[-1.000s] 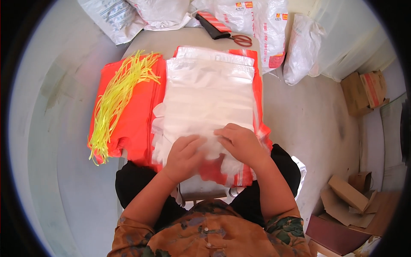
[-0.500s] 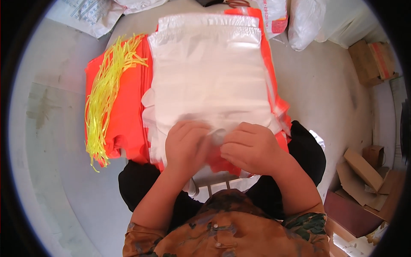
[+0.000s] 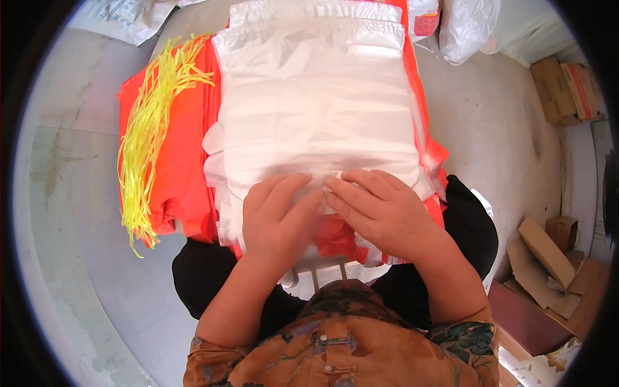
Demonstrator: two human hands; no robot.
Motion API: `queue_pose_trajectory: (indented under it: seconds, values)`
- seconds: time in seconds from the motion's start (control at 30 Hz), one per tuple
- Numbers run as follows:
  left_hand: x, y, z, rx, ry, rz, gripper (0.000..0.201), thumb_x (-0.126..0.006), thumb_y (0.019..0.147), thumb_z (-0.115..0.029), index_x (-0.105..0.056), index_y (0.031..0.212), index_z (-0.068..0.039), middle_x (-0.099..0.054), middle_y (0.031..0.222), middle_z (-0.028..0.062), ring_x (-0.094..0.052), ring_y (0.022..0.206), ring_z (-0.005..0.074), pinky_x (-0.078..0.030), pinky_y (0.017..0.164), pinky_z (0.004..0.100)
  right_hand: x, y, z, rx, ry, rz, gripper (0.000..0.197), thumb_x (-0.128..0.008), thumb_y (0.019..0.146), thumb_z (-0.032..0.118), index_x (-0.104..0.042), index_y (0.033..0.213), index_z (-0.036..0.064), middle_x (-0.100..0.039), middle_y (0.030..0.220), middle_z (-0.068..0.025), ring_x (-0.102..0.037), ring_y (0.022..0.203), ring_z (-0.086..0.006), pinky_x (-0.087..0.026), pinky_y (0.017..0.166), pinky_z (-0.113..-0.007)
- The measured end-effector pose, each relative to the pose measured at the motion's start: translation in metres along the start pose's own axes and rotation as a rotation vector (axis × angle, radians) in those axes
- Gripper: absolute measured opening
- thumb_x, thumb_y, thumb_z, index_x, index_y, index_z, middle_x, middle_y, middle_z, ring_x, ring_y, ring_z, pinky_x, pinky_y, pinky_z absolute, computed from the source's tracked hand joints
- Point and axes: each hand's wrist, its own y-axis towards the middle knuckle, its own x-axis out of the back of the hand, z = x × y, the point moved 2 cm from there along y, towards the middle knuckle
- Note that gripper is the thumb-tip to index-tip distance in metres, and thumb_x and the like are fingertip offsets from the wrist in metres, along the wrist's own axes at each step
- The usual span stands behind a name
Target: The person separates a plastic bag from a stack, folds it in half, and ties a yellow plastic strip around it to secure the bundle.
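A stack of white translucent plastic bags (image 3: 316,103) lies flat in front of me, on top of red plastic bags (image 3: 193,129) that show along both sides. My left hand (image 3: 280,216) and my right hand (image 3: 380,206) meet over the near edge of the top white bag. The fingers of both are bent and pinched on its film, fingertips almost touching; slight blur covers the left thumb side. Red film shows just under my hands. Left of the white stack, a bundle of thin yellow plastic strips (image 3: 148,142) lies across the red bags.
Filled white sacks (image 3: 129,19) and a clear bag (image 3: 469,29) stand at the back. Cardboard boxes (image 3: 558,90) are at the far right, with opened cardboard (image 3: 541,264) at the near right. Metal bars (image 3: 329,271) show beneath the stack, between my knees.
Both hands stay at the bag's near edge, with their fingertips now closer together and less blurred. The bags and strips have shifted slightly in the view, and the white film appears larger.
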Motion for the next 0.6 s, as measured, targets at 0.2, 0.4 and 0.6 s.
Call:
queue_pose_trajectory:
  seconds: [0.2,0.4,0.6]
  values:
    - [0.006,-0.002,-0.004,-0.032,0.183,0.055,0.035,-0.074,0.078,-0.012,-0.074,0.113,-0.011,-0.071,0.122,0.0095,-0.065,0.116,0.0329,-0.049,0.098,0.0473,0.008,0.002,-0.005,-0.097,0.102,-0.031,0.033,-0.069,0.079,0.009,-0.074,0.112,0.0063,-0.073,0.123,-0.0059,-0.068,0.109,-0.0264,-0.058,0.088,-0.037]
    - [0.010,-0.001,0.003,-0.028,0.274,0.080,0.037,-0.066,0.081,-0.011,-0.076,0.116,-0.017,-0.072,0.126,0.0057,-0.067,0.121,0.0281,-0.042,0.110,0.0464,0.011,0.001,-0.005,-0.133,0.094,-0.038,0.033,-0.069,0.080,0.008,-0.074,0.112,0.0077,-0.073,0.123,-0.0058,-0.068,0.111,-0.0269,-0.058,0.092,-0.038]
    - [0.012,-0.003,0.006,-0.037,0.244,0.096,0.039,-0.063,0.082,-0.007,-0.076,0.117,-0.016,-0.072,0.128,0.0070,-0.068,0.123,0.0273,-0.042,0.112,0.0455,0.016,0.005,-0.005,-0.150,0.049,0.001,0.034,-0.068,0.081,0.007,-0.073,0.114,0.0103,-0.071,0.128,-0.0088,-0.064,0.122,-0.0298,-0.055,0.099,-0.041]
